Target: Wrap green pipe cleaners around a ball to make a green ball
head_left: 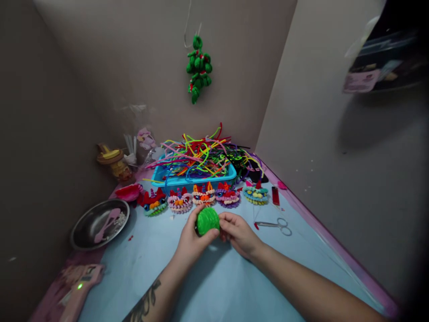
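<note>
A round, fuzzy bright-green pipe-cleaner piece [208, 220] is held just above the blue table cover. My left hand [191, 240] is wrapped around its left side, thumb along the lower edge. At the right edge, my right hand [239, 233] pinches with thumb and fingertips; exactly what part lies between them is hidden. Behind the hands stands a row of several small pipe-cleaner animal heads, among them an orange-and-white one [203, 195] and a red-and-purple one [228, 196]. A pair of scissors [275, 225] lies to the right of my right hand.
A blue tray [194, 181] heaped with colourful pipe cleaners [201, 154] stands at the back. Left are a metal bowl [80, 228] with a pink tool and a pink glue gun [83, 288] with a lit green light. A green pipe-cleaner ornament [199, 69] hangs above.
</note>
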A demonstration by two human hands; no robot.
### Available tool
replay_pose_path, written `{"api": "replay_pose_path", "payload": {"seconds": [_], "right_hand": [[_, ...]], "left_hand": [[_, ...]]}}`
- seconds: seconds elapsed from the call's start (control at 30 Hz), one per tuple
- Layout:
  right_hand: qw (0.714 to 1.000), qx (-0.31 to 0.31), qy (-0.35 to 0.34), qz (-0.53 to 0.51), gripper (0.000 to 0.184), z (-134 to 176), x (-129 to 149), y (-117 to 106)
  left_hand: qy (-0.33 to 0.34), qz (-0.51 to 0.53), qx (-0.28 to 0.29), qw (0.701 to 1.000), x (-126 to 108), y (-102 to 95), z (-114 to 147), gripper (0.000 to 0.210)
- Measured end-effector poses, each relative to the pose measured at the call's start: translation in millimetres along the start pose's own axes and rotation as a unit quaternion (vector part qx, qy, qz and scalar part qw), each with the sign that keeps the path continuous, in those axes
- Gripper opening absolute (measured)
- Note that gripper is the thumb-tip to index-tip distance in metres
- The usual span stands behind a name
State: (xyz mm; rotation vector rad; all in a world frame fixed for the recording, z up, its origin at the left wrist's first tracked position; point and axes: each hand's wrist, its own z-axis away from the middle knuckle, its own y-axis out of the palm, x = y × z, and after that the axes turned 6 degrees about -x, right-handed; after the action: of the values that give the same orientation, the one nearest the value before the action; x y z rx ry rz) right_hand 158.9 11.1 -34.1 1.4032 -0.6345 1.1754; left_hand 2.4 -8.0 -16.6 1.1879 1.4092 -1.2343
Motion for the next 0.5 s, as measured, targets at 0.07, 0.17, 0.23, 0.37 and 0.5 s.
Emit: {"api": "replay_pose_path", "payload": {"seconds": [0.07,0.17,0.23,0.37,0.5], "right_hand": [[1.0,0.002,0.012,-0.002,0.038,0.1,-0.8,-0.8],[1.0,0.006,0.008,0.002,0.039,-0.3,-3.1,-1.5],[1.0,0.006,0.0,0.001,0.039,-0.8,-4.0,-1.3],[1.0,0.0,-0.004,-0.009,0.038,-2.0,-1.6,-1.3],[0.999,-0.005,0.004,-0.041,0.039,-2.8,3.9,-2.7]], "left_hand": [[0.004,-0.01,0.003,1.0,-0.8,0.4,1.6,0.069],[0.008,-0.02,0.004,1.0,-1.7,1.4,3.7,0.066],[0.008,-0.024,-0.002,1.0,-2.2,1.7,4.1,0.065],[0.019,-0.034,-0.013,0.999,-2.2,0.7,3.5,0.064],[0.09,-0.079,-0.004,0.993,-2.1,-0.5,4.4,0.062]]}}
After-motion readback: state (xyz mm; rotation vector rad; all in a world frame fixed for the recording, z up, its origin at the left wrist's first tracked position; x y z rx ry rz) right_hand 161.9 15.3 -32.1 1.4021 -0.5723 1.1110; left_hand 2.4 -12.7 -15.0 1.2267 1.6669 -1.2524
